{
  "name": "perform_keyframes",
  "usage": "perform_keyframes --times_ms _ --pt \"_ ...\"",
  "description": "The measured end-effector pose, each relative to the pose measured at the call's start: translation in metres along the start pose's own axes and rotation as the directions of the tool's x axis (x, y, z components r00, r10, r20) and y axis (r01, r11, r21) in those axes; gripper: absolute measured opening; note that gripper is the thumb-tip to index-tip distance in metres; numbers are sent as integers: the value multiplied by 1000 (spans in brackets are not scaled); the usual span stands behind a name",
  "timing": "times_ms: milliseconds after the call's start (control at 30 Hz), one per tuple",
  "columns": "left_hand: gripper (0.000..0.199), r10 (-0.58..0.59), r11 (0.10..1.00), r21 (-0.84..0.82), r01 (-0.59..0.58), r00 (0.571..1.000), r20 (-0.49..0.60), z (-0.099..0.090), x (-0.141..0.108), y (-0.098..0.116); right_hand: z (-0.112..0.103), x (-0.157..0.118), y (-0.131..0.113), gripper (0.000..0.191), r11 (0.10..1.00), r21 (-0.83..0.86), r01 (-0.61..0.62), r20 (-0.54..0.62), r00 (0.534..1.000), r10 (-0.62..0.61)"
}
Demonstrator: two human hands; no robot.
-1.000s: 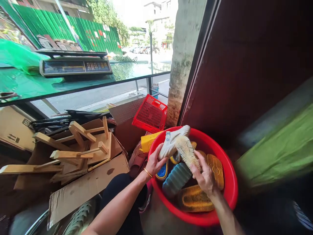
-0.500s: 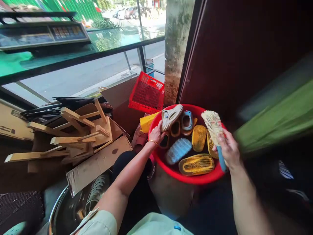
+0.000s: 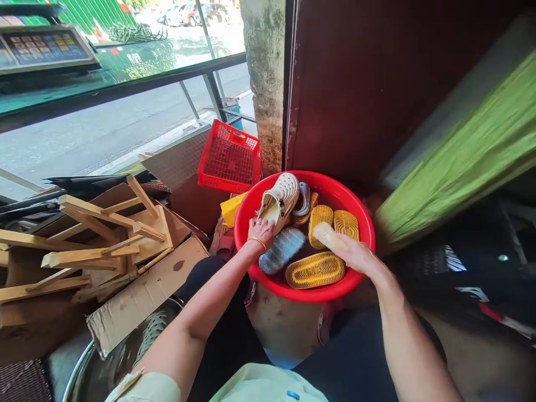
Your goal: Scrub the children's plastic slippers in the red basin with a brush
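My left hand (image 3: 262,231) grips the heel of a cream clog (image 3: 285,192) at the left side of a red basin (image 3: 247,207). The clog is turned so that its opening and strap show. My right hand (image 3: 355,254) is closed on a scrub brush (image 3: 329,235), its pale bristles over the basin; the hand hides the handle. Below the brush lies a yellow-soled slipper (image 3: 316,271), sole up. Beside it are a blue-grey sole (image 3: 282,249), more yellow soles (image 3: 347,222) and a grey-blue clog (image 3: 302,200).
A red plastic crate (image 3: 230,156) leans behind the basin, by a weathered pillar (image 3: 268,84). At the left, wooden stools (image 3: 121,223) lie on cardboard (image 3: 146,290). Green cloth (image 3: 460,139) hangs at the right. A metal basin (image 3: 84,363) stands at lower left.
The clog has turned in my left hand, from side-on to showing its top and opening. My right hand has brought the brush down and left over the basin. The view has shifted right.
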State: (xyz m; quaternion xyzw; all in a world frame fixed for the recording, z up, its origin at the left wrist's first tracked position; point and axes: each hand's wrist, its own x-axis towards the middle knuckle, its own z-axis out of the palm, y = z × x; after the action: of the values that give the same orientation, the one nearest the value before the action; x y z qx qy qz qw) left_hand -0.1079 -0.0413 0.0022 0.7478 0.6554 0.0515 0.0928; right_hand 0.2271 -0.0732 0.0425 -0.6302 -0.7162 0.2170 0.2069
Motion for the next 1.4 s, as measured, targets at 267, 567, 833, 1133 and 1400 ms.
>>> perform_keyframes --times_ms 267,567,833,1133,1400 --pt "75 147 947 -303 -104 981 124 6 26 122 -35 -1 14 65 996 14 -89 -259 962 89" --pt "112 -166 911 -323 256 945 282 71 71 186 -36 3 11 60 999 -33 -30 -287 958 19" --pt "90 -52 460 -853 247 966 252 48 68 147 -26 3 13 64 991 -131 -13 -258 966 -22" --pt "74 212 42 -960 276 937 279 -12 2 74 42 1 -19 56 985 -82 154 -239 956 -170" --pt "71 146 -131 -905 404 911 386 12 -37 41 69 -15 -49 54 969 -125 215 -163 959 -234"
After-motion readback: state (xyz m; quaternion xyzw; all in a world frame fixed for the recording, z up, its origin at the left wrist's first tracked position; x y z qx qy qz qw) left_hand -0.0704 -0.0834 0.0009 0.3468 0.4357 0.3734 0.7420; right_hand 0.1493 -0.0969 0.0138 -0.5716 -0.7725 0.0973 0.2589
